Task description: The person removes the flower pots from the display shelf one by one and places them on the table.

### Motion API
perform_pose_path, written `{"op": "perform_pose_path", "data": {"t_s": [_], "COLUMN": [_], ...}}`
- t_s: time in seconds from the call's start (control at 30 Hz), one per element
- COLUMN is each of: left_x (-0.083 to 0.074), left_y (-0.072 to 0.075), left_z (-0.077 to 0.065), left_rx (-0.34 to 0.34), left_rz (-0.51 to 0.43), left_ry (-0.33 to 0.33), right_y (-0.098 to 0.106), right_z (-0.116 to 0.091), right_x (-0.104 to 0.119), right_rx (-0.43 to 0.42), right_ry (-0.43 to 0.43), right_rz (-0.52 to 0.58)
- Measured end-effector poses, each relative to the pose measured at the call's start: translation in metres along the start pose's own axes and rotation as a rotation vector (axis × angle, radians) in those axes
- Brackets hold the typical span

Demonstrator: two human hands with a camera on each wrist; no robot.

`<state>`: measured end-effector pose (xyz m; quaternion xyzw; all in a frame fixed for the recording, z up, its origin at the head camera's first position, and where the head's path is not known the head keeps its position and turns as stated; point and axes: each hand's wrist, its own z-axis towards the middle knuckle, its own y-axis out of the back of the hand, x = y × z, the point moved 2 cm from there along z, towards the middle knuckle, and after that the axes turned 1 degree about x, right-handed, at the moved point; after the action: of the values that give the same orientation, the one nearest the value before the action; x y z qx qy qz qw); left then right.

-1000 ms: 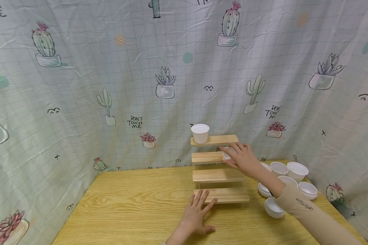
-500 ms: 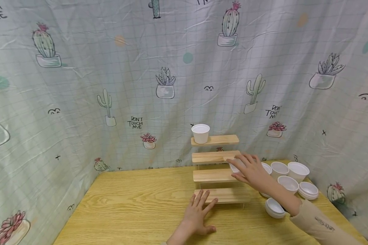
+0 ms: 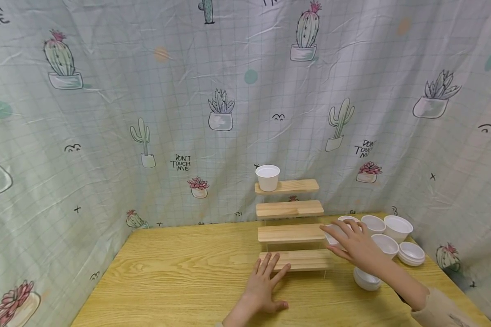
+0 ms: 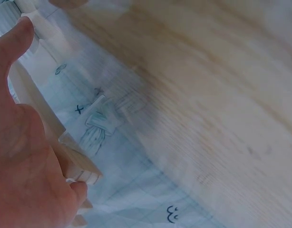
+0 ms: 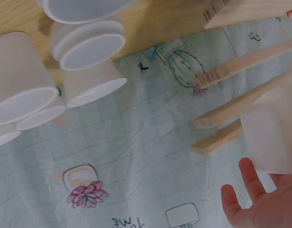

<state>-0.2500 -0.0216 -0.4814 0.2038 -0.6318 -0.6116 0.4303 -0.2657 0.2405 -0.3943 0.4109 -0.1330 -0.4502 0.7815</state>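
My right hand (image 3: 360, 247) holds a white plastic cup (image 3: 334, 235) just off the right end of a stepped wooden rack (image 3: 290, 234). In the right wrist view this cup (image 5: 269, 135) has a smooth flat side, with fingertips at its lower edge. My left hand (image 3: 262, 284) lies with spread, straight fingers at the front edge of the rack's lowest step (image 3: 307, 260). Palm and thumb of the left hand (image 4: 27, 156) show large in the left wrist view. Another white cup (image 3: 268, 178) stands upright at the left of the top step.
Several white cups and bowls crowd the table's right side, among them a large cup (image 3: 398, 228), a low bowl (image 3: 411, 253) and a nearer bowl (image 3: 366, 279) partly behind my right wrist. A cactus-print curtain (image 3: 229, 150) hangs behind the wood-grain table (image 3: 167, 272).
My right hand has carried the white cup from the second step from the top down and right, past the rack's end. My left hand has stayed in place.
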Motion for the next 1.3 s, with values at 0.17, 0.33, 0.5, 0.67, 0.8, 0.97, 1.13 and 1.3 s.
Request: {"op": "perform_pose_path", "data": {"t_s": [0.17, 0.33, 0.5, 0.67, 0.8, 0.97, 1.13, 1.3], "left_x": [0.001, 0.001, 0.001, 0.001, 0.001, 0.000, 0.000, 0.000], "left_y": [0.000, 0.001, 0.001, 0.002, 0.002, 0.003, 0.002, 0.001], "left_z": [0.000, 0.000, 0.001, 0.000, -0.001, -0.001, -0.001, 0.000], "left_rx": [0.001, 0.011, 0.017, 0.016, 0.018, 0.016, 0.017, 0.015], "left_rz": [0.001, -0.003, 0.007, 0.022, 0.017, 0.007, 0.001, -0.005], "left_ry": [0.000, -0.002, -0.001, 0.002, 0.001, -0.006, -0.005, -0.003], "right_y": [0.004, 0.008, 0.010, 0.014, 0.017, 0.018, 0.018, 0.019], "right_z": [-0.013, -0.026, -0.037, -0.049, -0.058, -0.070, -0.081, -0.091], "right_x": [-0.004, -0.009, -0.013, -0.016, -0.018, -0.022, -0.027, -0.032], "right_rx": [-0.002, -0.015, -0.009, 0.017, 0.017, -0.014, -0.030, -0.047], "right_ry": [-0.002, -0.018, -0.039, -0.085, -0.116, -0.159, -0.174, -0.169], "right_rz": [0.012, 0.013, -0.005, 0.015, 0.017, 0.004, 0.002, -0.008]}}
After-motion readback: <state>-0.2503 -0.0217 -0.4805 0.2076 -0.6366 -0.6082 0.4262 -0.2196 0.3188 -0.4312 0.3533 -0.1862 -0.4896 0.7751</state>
